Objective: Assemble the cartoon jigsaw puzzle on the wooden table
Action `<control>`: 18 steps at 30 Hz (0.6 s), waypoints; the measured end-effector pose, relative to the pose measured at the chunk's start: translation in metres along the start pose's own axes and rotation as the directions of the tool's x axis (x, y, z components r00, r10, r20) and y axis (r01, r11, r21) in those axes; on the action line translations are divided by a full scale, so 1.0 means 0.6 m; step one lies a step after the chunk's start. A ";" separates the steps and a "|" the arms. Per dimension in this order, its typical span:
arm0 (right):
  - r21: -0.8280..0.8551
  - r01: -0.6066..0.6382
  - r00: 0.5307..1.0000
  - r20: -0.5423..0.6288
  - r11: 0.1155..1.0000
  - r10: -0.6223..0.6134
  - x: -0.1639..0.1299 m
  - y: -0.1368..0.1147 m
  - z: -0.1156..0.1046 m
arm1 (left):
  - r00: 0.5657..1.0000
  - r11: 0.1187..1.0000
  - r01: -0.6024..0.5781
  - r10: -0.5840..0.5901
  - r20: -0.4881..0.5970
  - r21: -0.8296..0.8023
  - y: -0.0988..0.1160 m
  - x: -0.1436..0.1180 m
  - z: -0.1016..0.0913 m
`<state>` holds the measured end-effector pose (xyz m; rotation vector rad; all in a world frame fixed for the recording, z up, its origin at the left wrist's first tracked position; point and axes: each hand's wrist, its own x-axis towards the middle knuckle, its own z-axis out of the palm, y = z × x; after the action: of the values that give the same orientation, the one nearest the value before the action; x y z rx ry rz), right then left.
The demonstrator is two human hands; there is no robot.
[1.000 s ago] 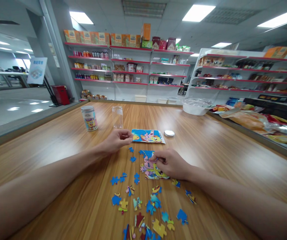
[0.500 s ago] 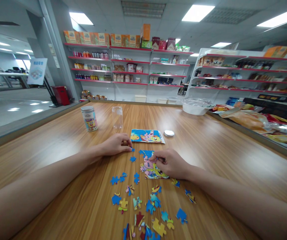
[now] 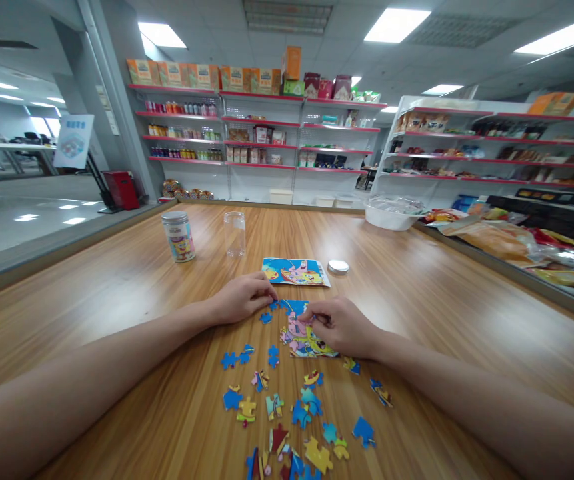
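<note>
A partly joined jigsaw puzzle (image 3: 303,339) lies on the wooden table (image 3: 441,293) in front of me. My right hand (image 3: 343,325) rests on its right side, fingertips pressing its upper edge. My left hand (image 3: 245,295) is just left of the puzzle's top, fingers pinched on a small blue puzzle piece (image 3: 273,305) at the puzzle's upper left corner. Several loose pieces (image 3: 291,413) are scattered nearer to me. A printed reference picture (image 3: 295,272) lies just beyond the hands.
A labelled tin (image 3: 178,236), a clear empty jar (image 3: 235,234) and a round metal lid (image 3: 338,267) stand farther back. A white bowl (image 3: 391,213) and snack packets (image 3: 507,241) sit at the right. Stocked shelves (image 3: 261,133) line the rear.
My left hand has moved down and to the right, from beside the reference picture to the puzzle's upper left corner, carrying the blue piece. My right hand has stayed on the puzzle.
</note>
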<state>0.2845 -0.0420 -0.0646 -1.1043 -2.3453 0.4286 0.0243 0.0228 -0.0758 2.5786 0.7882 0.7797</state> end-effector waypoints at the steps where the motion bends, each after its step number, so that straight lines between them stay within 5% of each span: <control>1: 0.001 -0.003 1.000 0.000 1.000 0.003 0.000 -0.001 0.000 | 1.000 1.000 0.006 -0.005 -0.008 0.010 0.001 0.000 0.001; 18: -0.002 0.009 1.000 -0.009 1.000 -0.009 -0.001 0.004 0.002 | 0.996 0.993 0.082 -0.084 0.025 0.083 0.005 0.004 -0.003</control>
<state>0.2855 -0.0408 -0.0671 -1.0944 -2.3422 0.4174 0.0260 0.0219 -0.0719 2.6034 0.9305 0.6986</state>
